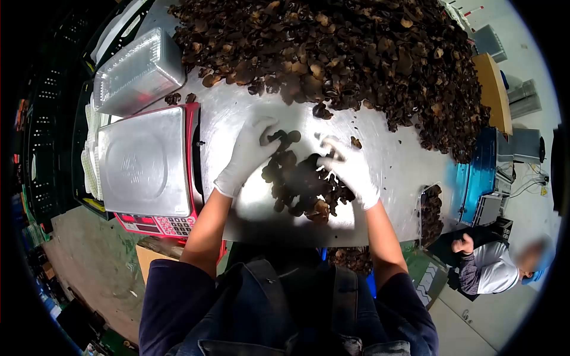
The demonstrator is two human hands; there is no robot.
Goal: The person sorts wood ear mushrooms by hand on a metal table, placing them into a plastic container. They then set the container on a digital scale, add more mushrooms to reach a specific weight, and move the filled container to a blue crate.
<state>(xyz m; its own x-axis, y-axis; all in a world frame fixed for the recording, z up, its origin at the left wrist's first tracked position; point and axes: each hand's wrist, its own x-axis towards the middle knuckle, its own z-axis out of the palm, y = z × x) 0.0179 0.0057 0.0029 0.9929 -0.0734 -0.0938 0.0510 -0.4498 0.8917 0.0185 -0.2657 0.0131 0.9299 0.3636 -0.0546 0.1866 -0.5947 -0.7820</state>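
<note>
On the metal table, a small heap of dark brown, fungus-like pieces (297, 181) lies between my two white-gloved hands. My left hand (252, 148) is at the heap's upper left, its thumb and fingers curved round a dark piece. At the heap's upper right is my right hand (350, 166), fingers bent and spread over the edge pieces; nothing can be seen gripped in it. A much larger pile of the same pieces (332, 53) covers the far side of the table.
A red scale (145, 166) with a steel plate stands at left, below stacked clear plastic trays (139, 74). A filled clear tray (430, 213) sits at the right edge, near a blue container (475, 172). Another person (499, 267) is at lower right.
</note>
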